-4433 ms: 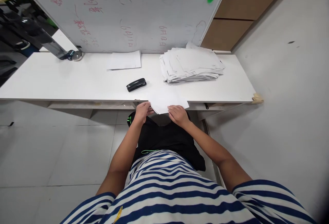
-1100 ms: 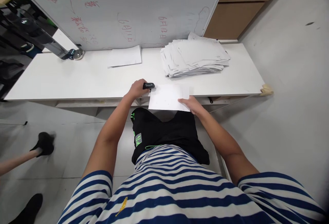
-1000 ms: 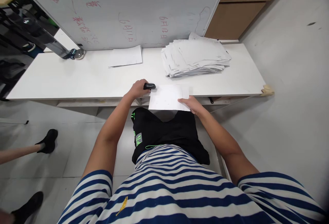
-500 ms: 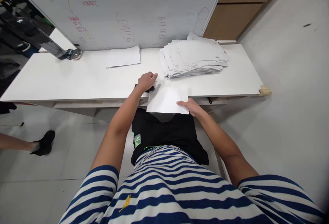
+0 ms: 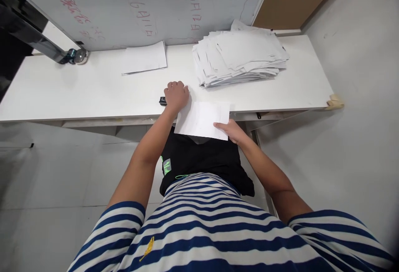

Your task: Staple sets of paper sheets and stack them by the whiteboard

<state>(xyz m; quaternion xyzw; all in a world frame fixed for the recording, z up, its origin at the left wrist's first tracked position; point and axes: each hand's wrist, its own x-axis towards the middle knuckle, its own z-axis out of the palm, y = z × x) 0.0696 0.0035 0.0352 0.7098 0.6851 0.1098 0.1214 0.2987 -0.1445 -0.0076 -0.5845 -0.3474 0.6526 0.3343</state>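
Here's the left hand [image 5: 176,96], just left of centre in the frame, with its fingers curled over into a loose fist above the black stapler [image 5: 162,101], and only one dark end of that stapler pokes out on the left side of the wrist! Whether those fingers grip it or the hand simply bears down on top, I cannot tell; the body of it is hidden. Over to the right hand [image 5: 232,131], right of centre: thumb on top, the other fingers tucked underneath, a clear pinch on the lower right edge of the white paper [image 5: 204,119]. That paper sits mid-frame, its far part over the white desk [image 5: 93,91], its near edge jutting out past the front. One sheet or several? Can't call it from here. The step in hand, by my reading, is working the stapler at the paper's upper left corner. The next move calls for a steady right hand, the edges lined up, and a square, firm press from the left before anything lifts away. Looking on from the upper right, a thick, ragged paper stack [image 5: 241,58]; upper left of centre, a thin, neat pile [image 5: 145,58].
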